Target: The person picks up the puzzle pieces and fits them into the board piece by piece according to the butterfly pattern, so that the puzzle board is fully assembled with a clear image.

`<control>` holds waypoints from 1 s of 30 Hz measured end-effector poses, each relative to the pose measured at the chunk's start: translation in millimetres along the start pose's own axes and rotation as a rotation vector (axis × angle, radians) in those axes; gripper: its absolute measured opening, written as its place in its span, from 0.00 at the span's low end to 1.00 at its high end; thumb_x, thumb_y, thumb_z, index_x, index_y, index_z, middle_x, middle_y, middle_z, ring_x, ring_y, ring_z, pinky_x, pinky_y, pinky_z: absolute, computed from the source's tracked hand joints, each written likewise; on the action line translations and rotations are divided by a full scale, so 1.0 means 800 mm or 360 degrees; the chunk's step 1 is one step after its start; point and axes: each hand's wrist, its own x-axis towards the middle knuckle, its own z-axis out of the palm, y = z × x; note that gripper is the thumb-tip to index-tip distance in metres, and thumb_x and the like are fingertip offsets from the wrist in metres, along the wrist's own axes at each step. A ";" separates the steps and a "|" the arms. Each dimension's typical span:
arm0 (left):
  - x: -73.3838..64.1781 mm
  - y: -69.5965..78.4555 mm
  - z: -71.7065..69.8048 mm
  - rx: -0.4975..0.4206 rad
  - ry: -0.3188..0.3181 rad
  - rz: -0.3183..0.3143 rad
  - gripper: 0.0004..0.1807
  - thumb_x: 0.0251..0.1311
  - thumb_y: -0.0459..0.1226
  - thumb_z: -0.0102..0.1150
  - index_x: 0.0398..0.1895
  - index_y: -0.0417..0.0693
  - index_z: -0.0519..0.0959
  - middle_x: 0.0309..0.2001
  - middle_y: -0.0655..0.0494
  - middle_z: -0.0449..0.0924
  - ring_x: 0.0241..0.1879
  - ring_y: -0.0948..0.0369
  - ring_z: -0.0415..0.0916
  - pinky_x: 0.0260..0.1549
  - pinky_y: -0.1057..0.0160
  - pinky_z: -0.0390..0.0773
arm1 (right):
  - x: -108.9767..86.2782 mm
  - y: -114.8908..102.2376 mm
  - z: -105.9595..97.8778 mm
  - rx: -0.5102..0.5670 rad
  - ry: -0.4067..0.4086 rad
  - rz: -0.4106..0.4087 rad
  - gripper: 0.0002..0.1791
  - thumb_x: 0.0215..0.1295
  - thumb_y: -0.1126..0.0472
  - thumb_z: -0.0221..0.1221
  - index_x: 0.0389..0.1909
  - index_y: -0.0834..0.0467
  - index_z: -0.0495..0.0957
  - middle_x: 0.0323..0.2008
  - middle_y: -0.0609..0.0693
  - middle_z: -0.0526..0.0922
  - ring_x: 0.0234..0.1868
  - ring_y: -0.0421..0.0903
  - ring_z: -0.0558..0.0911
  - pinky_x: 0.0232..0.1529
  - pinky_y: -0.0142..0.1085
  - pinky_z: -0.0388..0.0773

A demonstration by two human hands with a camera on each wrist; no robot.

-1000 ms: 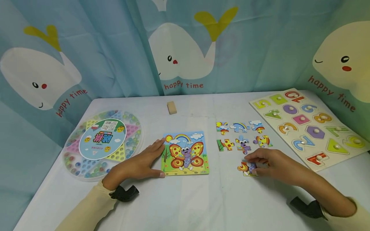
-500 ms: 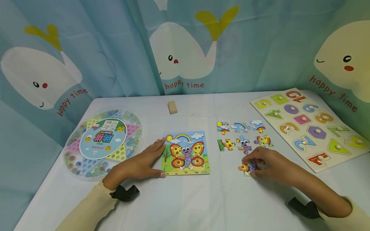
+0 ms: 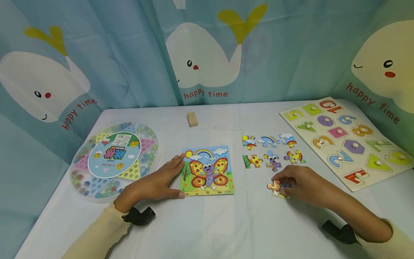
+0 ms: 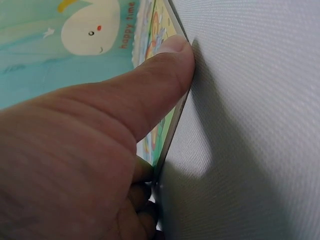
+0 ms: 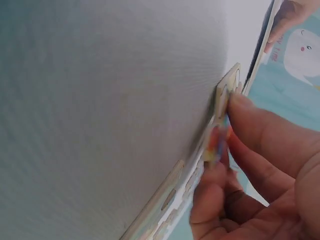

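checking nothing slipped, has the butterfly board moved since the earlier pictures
No; in the head view the butterfly board keeps its place against the untouched block, with no visible shift either way.

Cream long sleeves (image 3: 97,233) (image 3: 389,242), black wrist attachments (image 3: 137,217) (image 3: 341,232)
The fabric looks plain, lightly creased; each attachment is a dark, bent, smooth-edged piece beside the cuff. Left hand (image 3: 163,180) and right hand (image 3: 305,185) are bare.

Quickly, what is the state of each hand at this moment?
Left hand: open, touching the edge of the butterfly board.
Right hand: closed, pinching a puzzle piece.
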 end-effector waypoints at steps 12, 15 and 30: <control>-0.001 0.000 -0.001 0.0014 0.0000 0.0014 0.56 0.56 0.53 0.67 0.77 0.41 0.45 0.78 0.56 0.30 0.75 0.53 0.28 0.70 0.47 0.44 | 0.004 -0.010 -0.002 0.0118 0.0139 -0.0003 0.09 0.57 0.73 0.64 0.35 0.57 0.85 0.28 0.42 0.80 0.27 0.36 0.74 0.24 0.30 0.74; 0.000 0.000 -0.001 0.0026 -0.0002 0.0020 0.56 0.56 0.54 0.67 0.77 0.41 0.45 0.78 0.56 0.30 0.75 0.53 0.28 0.70 0.47 0.44 | 0.006 -0.010 -0.001 0.0124 0.0161 -0.0043 0.09 0.57 0.74 0.65 0.34 0.57 0.84 0.31 0.44 0.83 0.29 0.35 0.75 0.26 0.29 0.75; -0.001 -0.001 -0.001 0.0031 -0.0012 0.0004 0.55 0.56 0.53 0.67 0.77 0.43 0.45 0.78 0.58 0.28 0.75 0.55 0.27 0.70 0.49 0.44 | 0.019 -0.019 0.000 0.0179 0.0075 -0.0129 0.08 0.59 0.71 0.65 0.35 0.55 0.84 0.30 0.40 0.81 0.29 0.36 0.75 0.27 0.30 0.75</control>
